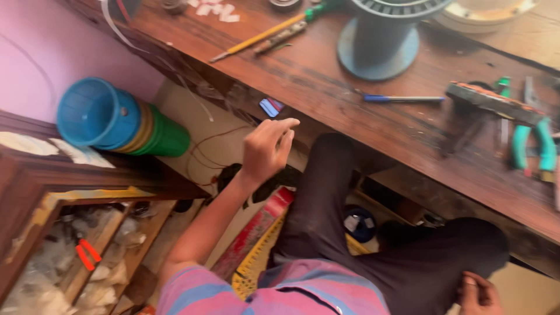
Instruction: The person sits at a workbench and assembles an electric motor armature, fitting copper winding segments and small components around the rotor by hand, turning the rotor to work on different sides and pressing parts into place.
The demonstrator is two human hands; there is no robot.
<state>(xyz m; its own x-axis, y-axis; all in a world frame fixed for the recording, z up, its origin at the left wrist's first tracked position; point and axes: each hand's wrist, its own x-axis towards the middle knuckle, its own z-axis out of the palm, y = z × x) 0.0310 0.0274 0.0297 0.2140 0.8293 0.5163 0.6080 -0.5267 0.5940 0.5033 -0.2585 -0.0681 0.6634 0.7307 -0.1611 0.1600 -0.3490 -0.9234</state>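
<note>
Down on our knee rests our right hand [479, 294], grip unclear; our left hand [267, 149] reaches up, fingers loosely curled and empty, toward the workbench edge [326, 125].

The right hand [479, 293] and grey spool [382, 35] are cut by edges.

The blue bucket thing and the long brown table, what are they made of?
The blue bucket looks like smooth plastic: even bright colour, thin moulded rim, nested in green and yellow ones. The table looks like dark wood, scuffed and worn, with streaky grain. The left hand reaches toward its edge.
</note>
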